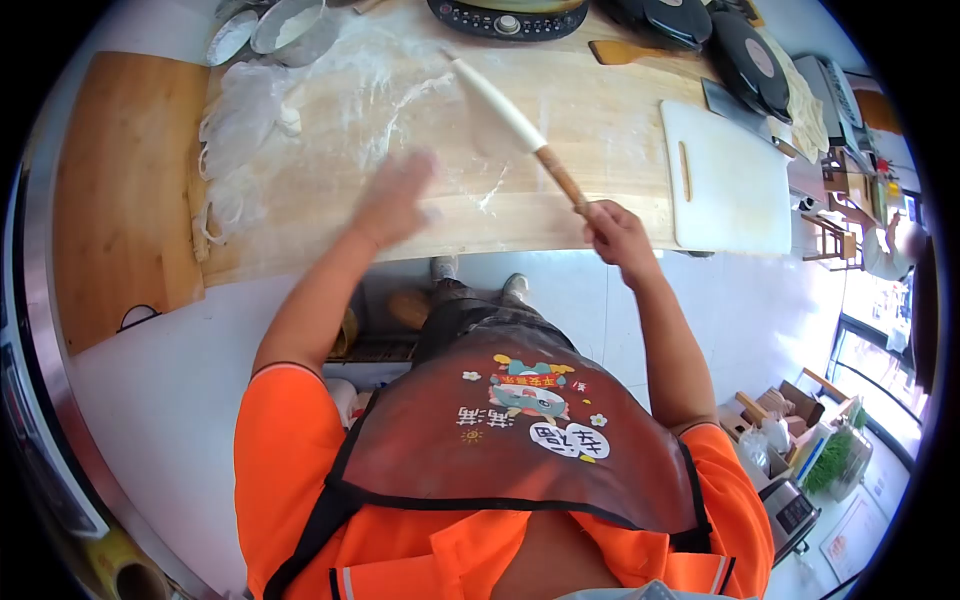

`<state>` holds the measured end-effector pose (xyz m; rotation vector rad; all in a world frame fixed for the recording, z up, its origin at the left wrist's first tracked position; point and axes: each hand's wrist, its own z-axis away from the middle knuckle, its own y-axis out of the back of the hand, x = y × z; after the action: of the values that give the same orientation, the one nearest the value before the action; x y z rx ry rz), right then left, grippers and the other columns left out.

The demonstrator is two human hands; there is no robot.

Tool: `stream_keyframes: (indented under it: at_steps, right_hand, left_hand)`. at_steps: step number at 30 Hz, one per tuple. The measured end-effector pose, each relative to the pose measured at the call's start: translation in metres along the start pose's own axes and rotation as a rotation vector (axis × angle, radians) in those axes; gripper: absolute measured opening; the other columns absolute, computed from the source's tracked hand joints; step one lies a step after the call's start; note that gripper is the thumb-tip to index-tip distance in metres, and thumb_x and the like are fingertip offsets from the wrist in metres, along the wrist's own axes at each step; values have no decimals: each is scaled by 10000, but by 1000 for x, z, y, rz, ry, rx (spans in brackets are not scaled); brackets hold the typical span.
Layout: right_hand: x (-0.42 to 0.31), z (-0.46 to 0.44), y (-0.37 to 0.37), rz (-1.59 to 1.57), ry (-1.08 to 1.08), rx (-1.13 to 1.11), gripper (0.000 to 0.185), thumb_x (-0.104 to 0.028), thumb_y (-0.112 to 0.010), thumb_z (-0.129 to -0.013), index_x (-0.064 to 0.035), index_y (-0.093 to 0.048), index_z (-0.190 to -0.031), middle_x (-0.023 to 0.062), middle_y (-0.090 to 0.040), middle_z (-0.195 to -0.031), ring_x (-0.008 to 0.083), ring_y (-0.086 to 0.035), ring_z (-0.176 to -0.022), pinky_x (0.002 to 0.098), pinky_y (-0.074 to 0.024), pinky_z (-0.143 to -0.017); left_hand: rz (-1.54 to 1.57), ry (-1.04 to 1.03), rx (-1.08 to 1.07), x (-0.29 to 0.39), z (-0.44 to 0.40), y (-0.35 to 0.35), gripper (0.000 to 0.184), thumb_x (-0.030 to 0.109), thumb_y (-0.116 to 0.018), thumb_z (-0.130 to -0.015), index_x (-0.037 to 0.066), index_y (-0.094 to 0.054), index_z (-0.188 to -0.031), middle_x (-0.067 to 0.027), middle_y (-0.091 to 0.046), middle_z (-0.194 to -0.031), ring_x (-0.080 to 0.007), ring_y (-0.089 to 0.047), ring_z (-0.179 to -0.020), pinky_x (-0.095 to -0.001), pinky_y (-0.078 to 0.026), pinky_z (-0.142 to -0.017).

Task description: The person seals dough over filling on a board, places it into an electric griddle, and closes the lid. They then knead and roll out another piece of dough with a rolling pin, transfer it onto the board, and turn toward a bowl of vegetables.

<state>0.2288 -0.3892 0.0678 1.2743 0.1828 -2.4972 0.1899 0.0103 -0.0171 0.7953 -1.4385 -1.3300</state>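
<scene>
My right hand (618, 235) is closed round the lower end of a brush (560, 180) with a wooden handle and a long pale head. The brush slants up and to the left above the floury wooden table (600, 150). Over the table's front part, left of the brush, is my left hand (400, 195), blurred by motion, with nothing plainly visible in it. White flour streaks lie on the wood beyond it.
Metal bowls (300, 35) and a plastic bag (240, 115) lie at the left. A round electric pan (508, 22) stands at the back. Rightward are a wooden spatula (625, 52), black lids (750, 65), a cleaver (740, 108) and a white board (735, 190).
</scene>
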Motion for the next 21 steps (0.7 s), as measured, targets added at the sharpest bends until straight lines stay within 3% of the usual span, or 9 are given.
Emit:
stream_keyframes:
  at_steps: [1,3,6,9,13,15,17,20,21]
  right_hand:
    - [-6,9,8,-17,26,35,288,-283,-557,-1082,-40,-690,-1162,-27,-568,-714,17,-343,-476,202,-227,-415]
    - [-14,28,23,30,20,153,301,-278,-552,-1084,-30,-689,-1185,-24,-574,-719,14,-344,-477,202,-232,-418]
    - [-6,43,44,-1,52,344,305,-275,-541,-1089,-29,-687,-1194,-12,-584,-728,14,-331,-472,200,-223,-415]
    - [10,44,59,64,56,513,314,-291,-567,-1071,-28,-697,-1181,-5,-618,-740,26,-396,-520,217,-299,-457]
    - [52,23,47,309,98,629,325,-285,-590,-1052,-20,-706,-1198,48,-680,-770,77,-505,-593,277,-437,-550]
    - [58,19,18,453,156,613,314,-246,-600,-1039,-13,-690,-1229,167,-737,-888,257,-716,-773,378,-554,-741]
    - [76,8,-9,579,455,591,233,-166,-622,-1012,-46,-696,-1197,184,-706,-1111,389,-714,-886,438,-567,-824]
    - [63,14,-55,698,536,528,214,-148,-660,-973,-96,-681,-1179,161,-666,-1033,413,-683,-833,485,-564,-752]
    - [63,15,-65,723,563,514,223,-150,-668,-964,-115,-674,-1183,153,-656,-1012,408,-678,-809,498,-561,-723]
  left_hand:
    - [15,136,77,-32,-15,-9,844,470,-645,-953,57,-323,-1614,-157,-267,-1705,-283,-194,-1599,-522,-126,-1292]
    - [-269,338,180,-70,-52,-4,814,490,-582,-990,57,-309,-1622,-169,-259,-1706,-269,-185,-1602,-532,-115,-1290]
    - [-179,340,268,-77,-128,-2,804,526,-539,-1007,59,-316,-1622,-159,-256,-1710,-254,-179,-1604,-535,-102,-1289]
    - [-79,34,161,-13,-187,2,801,579,-499,-1013,77,-337,-1616,-119,-259,-1715,-249,-170,-1605,-522,-98,-1292]
    - [-54,-436,87,56,-165,-4,785,561,-544,-996,109,-359,-1610,-93,-253,-1720,-247,-177,-1603,-534,-109,-1291]
    - [-10,-402,9,54,-128,13,797,525,-601,-973,124,-352,-1615,-92,-246,-1722,-248,-182,-1602,-548,-111,-1287]
    - [-5,-284,-49,27,-95,23,825,478,-667,-942,141,-342,-1621,-102,-243,-1721,-265,-187,-1601,-564,-114,-1281]
    - [-153,53,-28,-37,-52,25,838,406,-717,-925,128,-335,-1618,-141,-249,-1713,-320,-201,-1593,-581,-126,-1269]
    - [-165,53,57,-51,-52,24,831,396,-713,-931,120,-334,-1617,-149,-252,-1710,-333,-210,-1589,-584,-133,-1267]
